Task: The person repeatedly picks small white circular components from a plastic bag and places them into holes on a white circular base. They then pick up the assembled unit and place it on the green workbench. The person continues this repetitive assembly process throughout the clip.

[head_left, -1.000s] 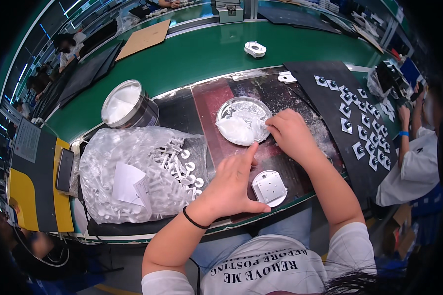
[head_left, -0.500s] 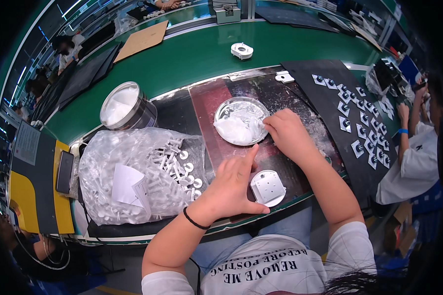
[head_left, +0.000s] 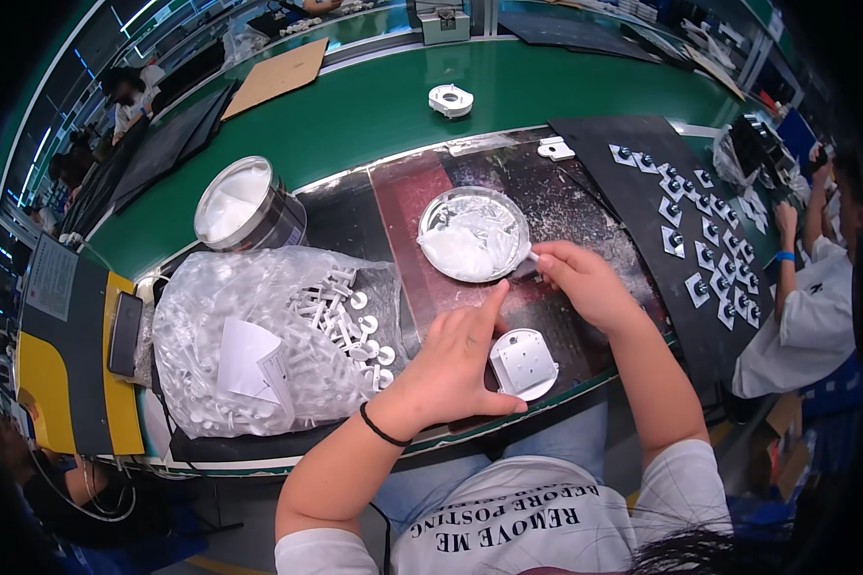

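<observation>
At center frame, the right hand point(head_left: 587, 286) pinches a small white piece point(head_left: 529, 259) by the rim of a round dish point(head_left: 474, 190); the left hand point(head_left: 449, 369), its grip spread wide, curves beside a white housing point(head_left: 527, 364).

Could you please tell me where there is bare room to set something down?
Free: green surface between tin and white ring; flecked patch between dish and black board. Crowded: between bag and white base, around the left hand.

1. A white shirt point(head_left: 518, 546) with 2 short white sleeves point(head_left: 681, 484).
2. Big black letters point(head_left: 508, 513) in rows across the shirt.
3. 1 thin black band point(head_left: 383, 430) around the left wrist point(head_left: 395, 414).
4. Light blue jeans point(head_left: 568, 448).
5. Dark, wispy hair point(head_left: 666, 554) over the shirt.
</observation>
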### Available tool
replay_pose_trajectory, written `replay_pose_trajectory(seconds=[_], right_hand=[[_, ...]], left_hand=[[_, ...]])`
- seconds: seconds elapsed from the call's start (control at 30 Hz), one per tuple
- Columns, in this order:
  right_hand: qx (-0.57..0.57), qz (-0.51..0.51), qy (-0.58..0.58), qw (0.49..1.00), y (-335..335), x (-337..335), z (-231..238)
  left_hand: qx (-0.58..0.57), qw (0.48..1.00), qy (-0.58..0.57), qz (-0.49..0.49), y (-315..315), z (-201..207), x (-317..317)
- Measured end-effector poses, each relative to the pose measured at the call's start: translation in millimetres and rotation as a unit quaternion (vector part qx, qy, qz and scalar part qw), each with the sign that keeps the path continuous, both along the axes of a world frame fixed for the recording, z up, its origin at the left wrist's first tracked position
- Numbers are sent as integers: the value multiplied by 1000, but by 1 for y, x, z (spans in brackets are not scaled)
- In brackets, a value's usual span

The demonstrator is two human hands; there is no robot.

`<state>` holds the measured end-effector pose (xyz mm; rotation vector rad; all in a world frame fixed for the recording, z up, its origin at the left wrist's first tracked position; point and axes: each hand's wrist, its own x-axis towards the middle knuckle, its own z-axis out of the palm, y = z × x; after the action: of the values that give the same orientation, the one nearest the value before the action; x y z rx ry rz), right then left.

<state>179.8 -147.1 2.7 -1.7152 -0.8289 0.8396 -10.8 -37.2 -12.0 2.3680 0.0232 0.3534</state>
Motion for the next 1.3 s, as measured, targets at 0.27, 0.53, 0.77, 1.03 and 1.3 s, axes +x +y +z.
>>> replay_pose_trajectory(seconds=[0.27,0.53,0.77,1.03,1.3], right_hand=[[83,49,145,985,-29,-14,-9],[105,68,168,978,-31,-30,-9],[74,69,121,988,-32,-33,-12],[99,102,-137,980,-31,-34,-3],[102,132,-262,950,-40,-28,-3]], left_hand=[[-2,1000,3,-8,1,1,2],[-17,1000,-22,-10,2,-4,1],[-21,1000,-12,-9,2,-1,1],[-23,1000,-4,-9,2,1,0],[-34,999,-10,-17,2,0,1]])
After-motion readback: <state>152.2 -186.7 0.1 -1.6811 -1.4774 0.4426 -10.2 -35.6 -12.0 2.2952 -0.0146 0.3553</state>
